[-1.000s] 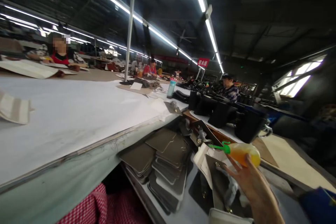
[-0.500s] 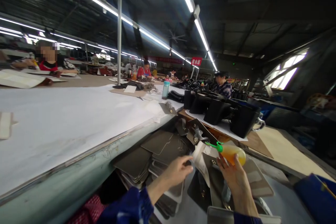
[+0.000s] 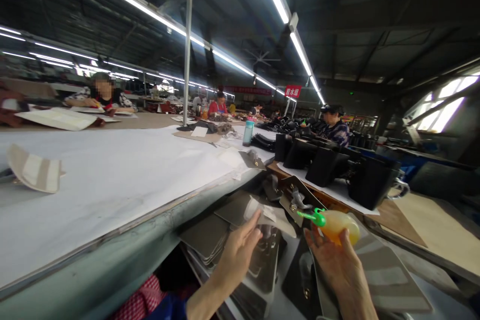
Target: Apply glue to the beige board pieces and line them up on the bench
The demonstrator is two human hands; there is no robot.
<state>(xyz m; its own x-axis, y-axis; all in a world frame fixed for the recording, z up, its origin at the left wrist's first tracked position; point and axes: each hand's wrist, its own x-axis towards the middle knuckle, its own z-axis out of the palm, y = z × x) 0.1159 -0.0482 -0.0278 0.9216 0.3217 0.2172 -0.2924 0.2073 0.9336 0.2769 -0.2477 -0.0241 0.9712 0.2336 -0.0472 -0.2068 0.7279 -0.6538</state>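
Observation:
My right hand (image 3: 337, 262) grips a soft orange squeeze bottle (image 3: 339, 225) with a green nozzle (image 3: 313, 217) pointing left. My left hand (image 3: 240, 250) pinches a pale paper-like piece (image 3: 264, 214) lifted above the stacks of grey-brown cut panels (image 3: 225, 225) on the low shelf. A dark leather part (image 3: 303, 280) lies below the bottle, between my two hands.
A long table covered in white paper (image 3: 112, 175) runs on the left, with a striped piece (image 3: 35, 174) on it. Black bags (image 3: 330, 167) stand in a row on the right bench. A blue bottle (image 3: 247, 132) stands further back. Several other people sit working in the distance.
My left hand came into view from below, reached over the panel stacks and lifted a pale piece. The right hand kept the bottle, staying roughly in place.

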